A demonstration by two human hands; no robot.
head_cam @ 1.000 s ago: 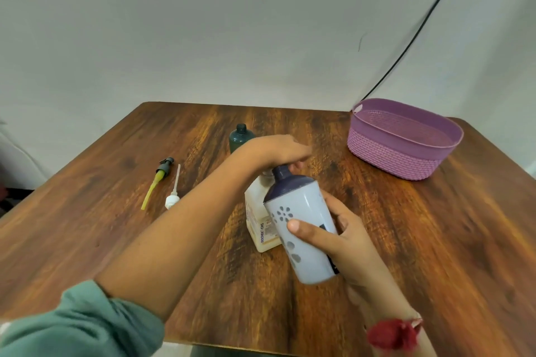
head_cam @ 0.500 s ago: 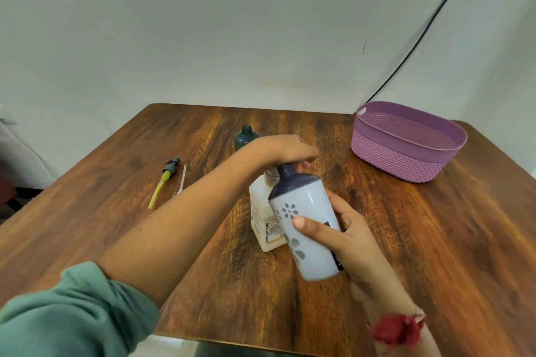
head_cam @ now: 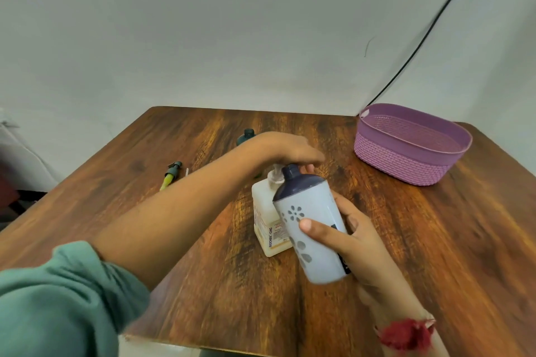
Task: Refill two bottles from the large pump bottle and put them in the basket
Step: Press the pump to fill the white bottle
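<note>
The large pump bottle (head_cam: 268, 223) is stood upright on the wooden table (head_cam: 203, 284); its body is cream, square-shouldered and smooth, with a printed label down one corner. The left hand (head_cam: 287, 149) is laid palm-down over its white pump head, the fingers held nearly straight and close together; whether the head is pressed down cannot be told.

Just right of the pump bottle, the pale blue bottle (head_cam: 314, 226) is held tilted off the table; its dark navy shoulder and narrow neck are set beside the pump head, under the left hand's fingers; its round, smooth wall is printed with grey flowers. It is gripped by the right hand (head_cam: 359, 240), thumb across the front and fingers curled round the back.

Behind the pump bottle, a dark teal bottle (head_cam: 248, 136) is largely hidden by the left wrist; well to the pump bottle's left, a green and yellow pump (head_cam: 171, 175) is laid flat. Well to the pump bottle's right and further back, the purple basket (head_cam: 406, 166), oval and woven in texture, is set near the table's far corner; a stretch of dark-grained wood is seen between the two.
</note>
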